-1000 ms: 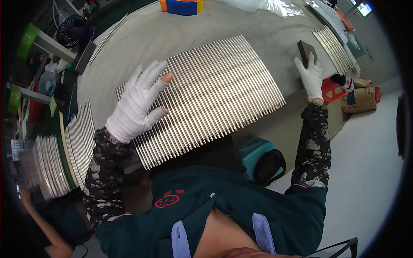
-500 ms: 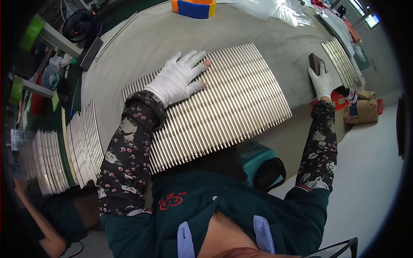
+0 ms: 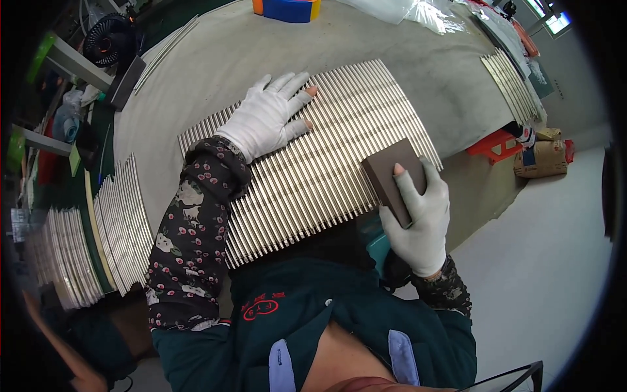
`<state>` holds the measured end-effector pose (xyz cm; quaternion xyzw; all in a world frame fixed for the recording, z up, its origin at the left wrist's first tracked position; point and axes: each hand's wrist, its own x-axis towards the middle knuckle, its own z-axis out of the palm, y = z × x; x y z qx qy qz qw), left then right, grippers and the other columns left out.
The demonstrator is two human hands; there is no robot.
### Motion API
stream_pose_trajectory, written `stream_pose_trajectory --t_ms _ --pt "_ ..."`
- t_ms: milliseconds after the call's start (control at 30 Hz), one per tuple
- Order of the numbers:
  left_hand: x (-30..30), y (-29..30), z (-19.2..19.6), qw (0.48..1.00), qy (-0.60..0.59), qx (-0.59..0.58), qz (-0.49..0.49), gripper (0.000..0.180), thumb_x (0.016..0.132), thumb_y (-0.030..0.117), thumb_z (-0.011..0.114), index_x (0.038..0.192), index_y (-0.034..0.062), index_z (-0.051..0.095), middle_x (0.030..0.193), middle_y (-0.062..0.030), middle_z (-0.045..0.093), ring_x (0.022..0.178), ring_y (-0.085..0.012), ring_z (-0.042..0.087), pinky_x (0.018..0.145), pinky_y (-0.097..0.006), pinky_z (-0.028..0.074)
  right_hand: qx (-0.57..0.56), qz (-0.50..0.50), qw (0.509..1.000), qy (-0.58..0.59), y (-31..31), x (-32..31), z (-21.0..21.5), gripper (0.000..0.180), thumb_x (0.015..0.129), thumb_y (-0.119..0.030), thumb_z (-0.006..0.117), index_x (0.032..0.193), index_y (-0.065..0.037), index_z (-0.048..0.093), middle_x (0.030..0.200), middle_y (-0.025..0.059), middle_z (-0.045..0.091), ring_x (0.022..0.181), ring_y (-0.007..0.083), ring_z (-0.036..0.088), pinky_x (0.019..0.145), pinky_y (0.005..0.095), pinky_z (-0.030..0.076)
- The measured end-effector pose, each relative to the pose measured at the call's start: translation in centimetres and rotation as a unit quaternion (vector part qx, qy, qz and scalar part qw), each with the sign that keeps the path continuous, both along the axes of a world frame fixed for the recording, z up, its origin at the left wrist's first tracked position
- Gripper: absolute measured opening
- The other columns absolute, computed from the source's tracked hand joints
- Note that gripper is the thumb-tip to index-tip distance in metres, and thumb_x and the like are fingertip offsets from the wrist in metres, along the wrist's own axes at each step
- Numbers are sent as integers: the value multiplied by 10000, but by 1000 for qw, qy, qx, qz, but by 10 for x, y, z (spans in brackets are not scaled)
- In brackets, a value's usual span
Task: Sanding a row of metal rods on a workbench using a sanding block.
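A wide slatted panel point(image 3: 326, 163) of pale thin ribs lies flat on the grey worktable point(image 3: 228, 59). My left hand point(image 3: 268, 117), in a white glove with cut fingertips, presses flat on the panel's upper left part, fingers spread. My right hand point(image 3: 418, 215), also gloved, grips a brown rectangular sanding block point(image 3: 392, 176) and holds it against the panel's right near edge.
More slatted panels are stacked at the left point(image 3: 117, 222) and lie at the far right of the table point(image 3: 513, 85). A blue and orange tape roll point(image 3: 287, 8) and clear plastic sheet point(image 3: 418, 10) sit at the back. A small fan point(image 3: 108, 39) stands at the upper left. A red stool point(image 3: 496, 140) and sack point(image 3: 545, 157) are on the floor.
My right hand brought the brown block from the far right of the table down onto the panel's right near edge. My left hand stayed pressed on the panel's upper left.
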<state>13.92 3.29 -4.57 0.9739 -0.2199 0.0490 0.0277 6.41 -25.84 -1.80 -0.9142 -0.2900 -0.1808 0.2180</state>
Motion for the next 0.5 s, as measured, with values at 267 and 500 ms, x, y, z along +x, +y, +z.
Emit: stream_pose_trajectory --t_ms 267,500 --pt "3 -2 -4 1000 -15 -18 -11 603 928 465 431 1394 85 390 1495 -134 294 1364 -317 296 1112 -480 240 -81 -12 997 5 24 -4 0 574 658 -196 727 1211 -146 578 1219 252 447 944 359 525 779 426 453" --pt "-1 -1 -1 1000 -8 -12 2 615 927 484 432 1395 86 393 1492 -136 301 1359 -321 303 1111 -482 240 -128 -7 992 17 19 -9 3 549 679 -197 698 1212 -145 574 1179 260 463 926 370 532 769 430 477"
